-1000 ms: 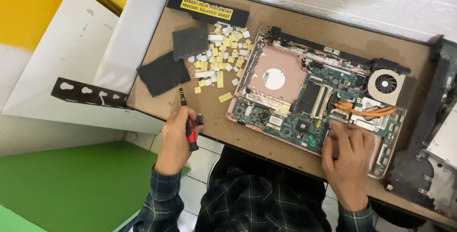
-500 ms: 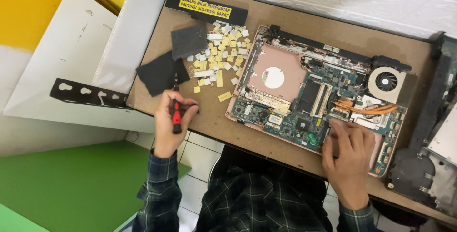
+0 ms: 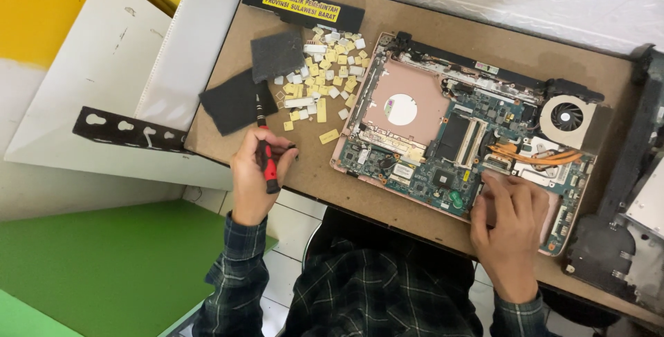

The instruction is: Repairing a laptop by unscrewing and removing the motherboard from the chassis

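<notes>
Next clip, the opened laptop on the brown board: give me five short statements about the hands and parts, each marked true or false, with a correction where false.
1. The left hand holds a red-handled screwdriver. True.
2. The right hand is lifted well clear of the laptop base. False: it rests on the near right corner of the exposed circuit board.
3. A heap of loose keycaps lies left of the laptop base. True.
4. The cooling fan sits at the base's near left corner. False: it is at the far right corner.
5. The two dark foam pads lie on top of the circuit board. False: they lie on the brown board, left of the keycaps.
</notes>
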